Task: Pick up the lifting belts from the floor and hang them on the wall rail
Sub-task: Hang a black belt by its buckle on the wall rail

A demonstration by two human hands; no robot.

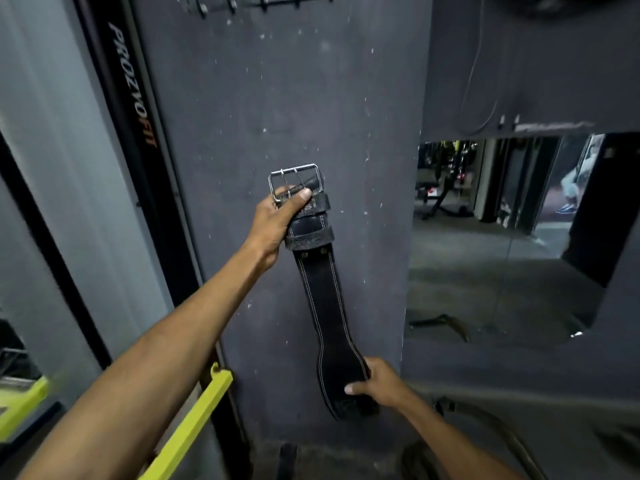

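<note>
Gym corner, dark grey wall (277, 98) scuffed with pale specks. Fixed at the top edge of view, well above both hands: metal rail (263, 1) with a row of hooks, only partly in frame.

Black leather belt (322, 299) with pale stitching, held off the floor and stretched roughly upright in front of the wall, well below the rail. Not on any hook.

Left hand (277, 220) raised at full arm's reach, fingers curled round the narrow end of the belt, thumb pressed across the strap just under the metal buckle (294, 181). Buckle standing directly above that hand.

Right hand (377, 382) lower and nearer the body, gripping the wide end of the belt, thumb on the front face, fingers wrapped behind.

Right of the right hand: mirror (502, 237) showing gym floor and equipment. Left of the left arm: black upright (135, 88) with lettering, and below it a yellow-green bar (194, 420). Dark items at the bottom edge too indistinct to identify.
</note>
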